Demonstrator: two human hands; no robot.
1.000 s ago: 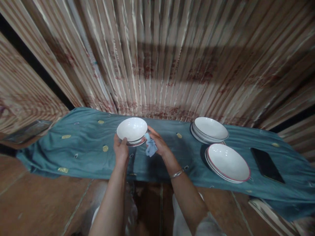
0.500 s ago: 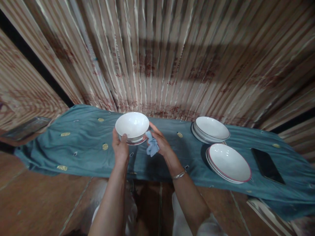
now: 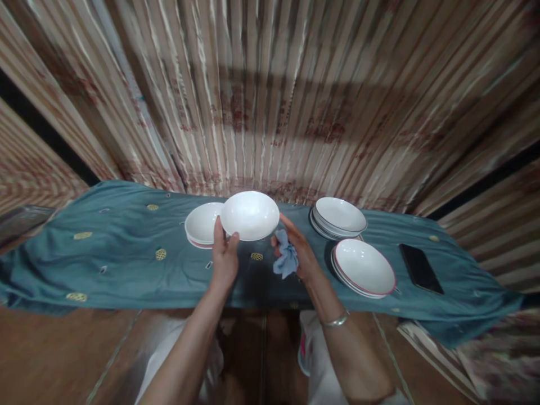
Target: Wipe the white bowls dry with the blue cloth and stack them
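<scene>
the left hand (image 3: 225,260) grasps the bowl (image 3: 250,215) at its lower left edge, thumb at the rim; the right hand (image 3: 298,252) clutches the rag (image 3: 286,256), a finger by the bowl's right rim. the bowl is over the table (image 3: 130,267), overlapping the left stack (image 3: 201,224) in view; whether they touch cannot be told. its mouth faces up, tipped toward the person, the round rim appearing as an oval, longer left to right.

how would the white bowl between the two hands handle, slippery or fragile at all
The bowl is probably slippery, given its glossy surface. It seems stiff, its rim evenly round in the left hand. Its china-like shine suggests it might chip.
</scene>
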